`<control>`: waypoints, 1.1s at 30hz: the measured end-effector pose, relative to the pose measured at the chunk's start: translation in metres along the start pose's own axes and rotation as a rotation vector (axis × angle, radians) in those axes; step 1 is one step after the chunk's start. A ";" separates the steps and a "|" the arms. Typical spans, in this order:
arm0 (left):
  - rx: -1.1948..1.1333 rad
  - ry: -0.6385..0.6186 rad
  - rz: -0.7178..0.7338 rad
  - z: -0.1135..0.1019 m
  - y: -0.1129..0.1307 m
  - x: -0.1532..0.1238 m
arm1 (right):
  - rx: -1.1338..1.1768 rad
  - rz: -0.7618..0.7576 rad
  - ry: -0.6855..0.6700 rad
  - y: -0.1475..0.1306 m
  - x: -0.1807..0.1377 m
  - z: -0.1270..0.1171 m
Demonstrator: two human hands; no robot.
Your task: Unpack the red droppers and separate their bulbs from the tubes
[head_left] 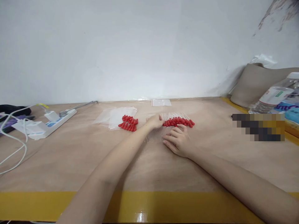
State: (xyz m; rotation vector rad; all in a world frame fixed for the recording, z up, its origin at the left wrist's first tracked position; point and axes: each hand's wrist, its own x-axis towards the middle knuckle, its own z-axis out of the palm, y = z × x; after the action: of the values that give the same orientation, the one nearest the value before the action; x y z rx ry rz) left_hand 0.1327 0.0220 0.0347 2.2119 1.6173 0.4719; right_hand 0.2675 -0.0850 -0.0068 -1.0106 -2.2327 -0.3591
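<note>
both our left hand (pixel 154 121) and our right hand (pixel 178 142) are at the red-tipped sticks (pixel 174 121)
the sticks lie mid-table on the brown tabletop (pixel 163 180); our left hand curls at their left side, and we cannot tell whether it grips any, while our right hand has fingers loosely parted at their near edge; leftward, a smaller red bunch (pixel 128 126) lies over flat plastic bags (pixel 114 119).

"What sort of place is this?"
"A plain indoor work corner; home or workshop, I can't tell."
"How so?"
"A desk (pixel 151 174) against a marked white wall (pixel 116 46), with a power strip (pixel 52 128), white cable (pixel 25 152) and plastic bottle (pixel 275 95)."
</note>
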 end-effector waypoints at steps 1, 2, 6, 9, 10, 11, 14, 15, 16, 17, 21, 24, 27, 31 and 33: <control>0.004 -0.010 -0.019 0.001 0.002 0.002 | 0.001 0.002 0.002 0.000 0.000 0.000; 0.008 -0.020 -0.036 0.001 0.004 0.004 | 0.004 0.004 0.005 0.000 0.000 0.000; 0.022 -0.054 -0.094 0.004 0.011 0.012 | 0.012 0.008 0.027 0.000 0.000 0.001; 0.016 -0.069 -0.115 0.006 0.011 0.018 | 0.003 0.010 0.024 0.000 0.000 0.000; 0.008 -0.068 -0.118 0.006 0.011 0.020 | -0.003 0.011 0.023 0.000 0.000 0.000; -0.002 -0.064 -0.121 0.005 0.010 0.021 | -0.009 0.010 0.025 0.000 0.000 0.000; -0.036 -0.002 -0.118 0.000 0.005 0.020 | -0.023 0.009 0.030 0.001 -0.001 0.001; -0.049 0.033 -0.105 -0.004 0.003 0.017 | -0.026 0.011 0.036 0.001 -0.001 0.001; -0.061 0.069 -0.085 -0.008 0.001 0.013 | -0.028 0.017 0.052 0.001 -0.002 0.001; -0.074 0.099 -0.060 -0.012 -0.002 0.007 | -0.031 0.028 0.081 0.001 -0.002 0.001; -0.103 0.251 0.199 -0.029 -0.024 -0.032 | -0.052 0.098 0.248 -0.003 -0.002 -0.004; -0.099 0.372 0.401 -0.035 -0.048 -0.067 | -0.083 0.099 0.310 -0.009 0.004 -0.008; -0.044 0.425 0.496 -0.034 -0.071 -0.092 | -0.139 0.048 0.264 -0.013 0.017 -0.007; 0.026 0.410 0.596 -0.028 -0.091 -0.105 | -0.215 -0.043 0.145 -0.015 0.034 0.004; 0.017 0.409 0.615 -0.025 -0.095 -0.107 | -0.207 -0.048 0.118 -0.015 0.037 0.009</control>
State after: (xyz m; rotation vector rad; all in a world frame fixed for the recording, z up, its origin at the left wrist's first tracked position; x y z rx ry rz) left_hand 0.0107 -0.0514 0.0062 2.7397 1.0568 1.1380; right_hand 0.2346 -0.0697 0.0111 -1.0147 -2.1486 -0.6658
